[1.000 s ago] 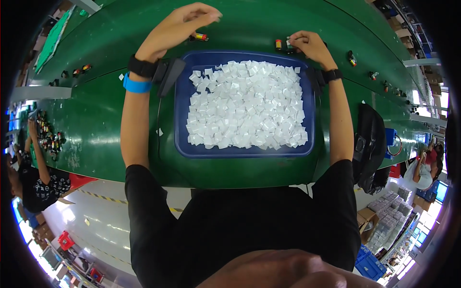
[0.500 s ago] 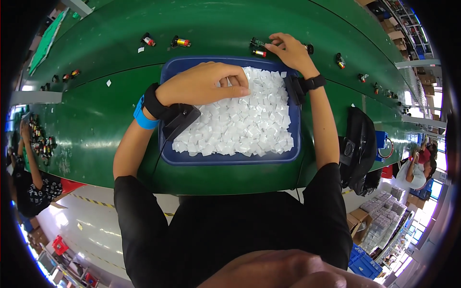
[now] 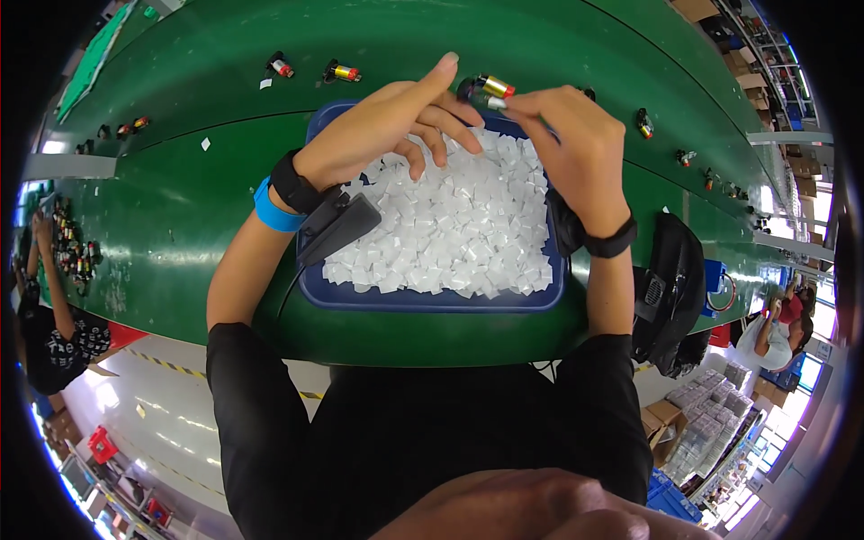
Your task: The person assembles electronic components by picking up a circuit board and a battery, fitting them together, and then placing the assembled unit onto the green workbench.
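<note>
Over the far rim of a blue tray (image 3: pixel 432 304) my right hand (image 3: pixel 580 144) pinches a small electronic assembly (image 3: pixel 495 86). It has a gold cylinder with a red end, a black round part, and a pale strip beside the fingertips. My left hand (image 3: pixel 387 126) is above the far left of the tray, fingers apart, thumb raised, holding nothing that I can see. Its fingertips are close to the assembly; whether they touch is unclear. A heap of small white square pieces (image 3: pixel 450 225) fills the tray. Black straps with dark boxes are on both wrists.
More small assemblies (image 3: pixel 342 72) lie along the green table (image 3: pixel 198 189), left and right. A black bag (image 3: pixel 670 288) sits at the right edge. A pile of parts (image 3: pixel 76 247) is before another person at far left. Other people are at far right.
My right hand has picked the assembly up off the table and brought it nearer, over the tray's far rim. My left hand has lifted its thumb and spread its fingers toward it.
</note>
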Motion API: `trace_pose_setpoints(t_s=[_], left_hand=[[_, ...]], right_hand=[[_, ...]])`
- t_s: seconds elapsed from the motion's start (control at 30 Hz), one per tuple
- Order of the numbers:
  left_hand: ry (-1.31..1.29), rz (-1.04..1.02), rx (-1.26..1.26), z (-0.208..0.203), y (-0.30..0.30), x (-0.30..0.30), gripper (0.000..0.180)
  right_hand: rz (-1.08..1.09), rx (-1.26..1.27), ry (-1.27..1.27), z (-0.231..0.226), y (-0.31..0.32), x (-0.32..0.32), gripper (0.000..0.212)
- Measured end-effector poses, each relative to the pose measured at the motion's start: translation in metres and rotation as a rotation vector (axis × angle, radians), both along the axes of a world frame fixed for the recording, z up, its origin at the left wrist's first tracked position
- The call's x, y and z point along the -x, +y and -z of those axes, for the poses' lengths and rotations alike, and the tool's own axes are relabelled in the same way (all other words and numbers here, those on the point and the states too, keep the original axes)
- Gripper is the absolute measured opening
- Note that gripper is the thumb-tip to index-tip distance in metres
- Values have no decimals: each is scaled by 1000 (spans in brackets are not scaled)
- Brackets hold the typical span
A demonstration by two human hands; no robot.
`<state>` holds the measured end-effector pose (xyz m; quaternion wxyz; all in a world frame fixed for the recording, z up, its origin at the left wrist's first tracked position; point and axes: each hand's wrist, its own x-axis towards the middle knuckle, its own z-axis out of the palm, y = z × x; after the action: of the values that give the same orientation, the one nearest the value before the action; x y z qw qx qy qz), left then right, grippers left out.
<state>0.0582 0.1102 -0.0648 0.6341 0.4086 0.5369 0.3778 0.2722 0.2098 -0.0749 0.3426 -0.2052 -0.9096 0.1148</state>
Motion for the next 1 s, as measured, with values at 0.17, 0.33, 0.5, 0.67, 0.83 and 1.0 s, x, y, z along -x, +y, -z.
trace_pose_setpoints(t_s=[0.17,0.33,0.5,0.67,0.83,1.0], left_hand=[[-82,-3,39,-9,-4,-7,41],[-17,38,-99,-3,-9,-13,25],[1,-22,-238,-2,-11,-13,16],[-8,-16,-305,-3,-16,-18,17],[170,-31,-325,-8,-16,-18,24],[433,20,-285,-15,-15,-15,27]], right_hand=[[-140,-170,49,-3,-9,-10,20],[-123,-126,36,-8,-20,-12,23],[-125,45,90,-10,-29,-7,22],[-122,77,120,-4,-23,-9,20],[-150,-29,125,0,-20,-7,19],[-162,143,100,8,-16,-6,16]])
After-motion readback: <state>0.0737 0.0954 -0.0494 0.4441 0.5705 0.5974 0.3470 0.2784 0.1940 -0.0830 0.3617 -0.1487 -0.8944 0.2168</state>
